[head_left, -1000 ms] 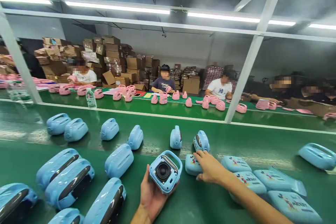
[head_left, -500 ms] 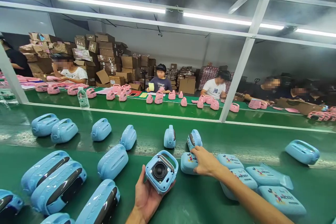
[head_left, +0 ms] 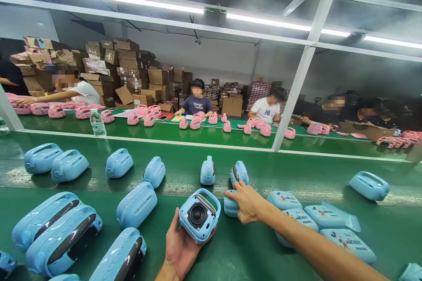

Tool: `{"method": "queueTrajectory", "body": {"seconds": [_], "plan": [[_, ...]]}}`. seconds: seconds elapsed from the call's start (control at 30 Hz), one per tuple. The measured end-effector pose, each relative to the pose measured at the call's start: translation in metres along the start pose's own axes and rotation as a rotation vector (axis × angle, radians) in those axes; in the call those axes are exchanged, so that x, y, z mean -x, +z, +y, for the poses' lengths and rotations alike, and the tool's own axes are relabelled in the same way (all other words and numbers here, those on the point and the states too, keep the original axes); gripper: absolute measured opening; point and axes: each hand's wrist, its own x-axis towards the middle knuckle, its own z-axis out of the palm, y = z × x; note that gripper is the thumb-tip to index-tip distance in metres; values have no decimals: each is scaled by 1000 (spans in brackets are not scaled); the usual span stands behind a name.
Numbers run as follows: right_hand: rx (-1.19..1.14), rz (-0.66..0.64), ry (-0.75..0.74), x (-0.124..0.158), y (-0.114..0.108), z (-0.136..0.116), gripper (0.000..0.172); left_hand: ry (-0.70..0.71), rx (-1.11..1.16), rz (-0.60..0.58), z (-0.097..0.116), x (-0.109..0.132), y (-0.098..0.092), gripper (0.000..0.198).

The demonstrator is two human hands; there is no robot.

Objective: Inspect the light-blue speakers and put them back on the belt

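In the head view, my left hand (head_left: 183,246) holds a blue portable speaker (head_left: 199,215) from below. Its open end faces me, showing a round black driver, and its carry handle is at the top. My right hand (head_left: 248,202) reaches over a blue end cover (head_left: 231,207) lying on the green surface. Its fingers are spread, with one stretched across the cover, which they partly hide. Just right of that hand lie more blue covers with a mouse cartoon and lettering, such as this printed cover (head_left: 285,200). A blue speaker (head_left: 239,172) stands just behind the right hand.
More blue speakers (head_left: 66,237) fill the left of the green table (head_left: 231,254); another speaker (head_left: 369,185) lies far right. A white post (head_left: 293,96) rises from the rail ahead. Beyond it are a water bottle (head_left: 98,123), pink speakers (head_left: 195,121), seated people and stacked cartons (head_left: 130,61).
My right hand has shifted over the end cover, and one finger now stretches left across it. My left hand still holds the speaker. The whole view has shifted slightly.
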Motion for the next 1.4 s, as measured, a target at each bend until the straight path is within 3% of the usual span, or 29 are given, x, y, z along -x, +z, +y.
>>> {"method": "queueTrajectory", "body": {"seconds": [0.27,0.5,0.77,0.83,0.93,1.03,1.2,1.4], "plan": [[24,14,9,7,10,0,87,-7,7,-30,0,-3,-5,44],[42,-16,-46,4,6,1,102,-17,13,-62,2,-4,-9,47],[7,66,41,11,-8,-6,92,-18,8,-163,3,-4,-10,50],[-75,144,82,19,-11,-9,89,-4,-29,-166,1,-1,-5,47],[-459,264,120,34,-7,-24,85,89,-138,-78,-8,4,2,35],[-775,305,101,48,10,-51,80,131,-201,-13,-19,9,8,51],[-838,386,111,58,33,-87,78,98,-324,-35,-28,20,14,71],[-817,442,162,56,47,-94,76,95,-373,-12,-27,23,19,82]]}}
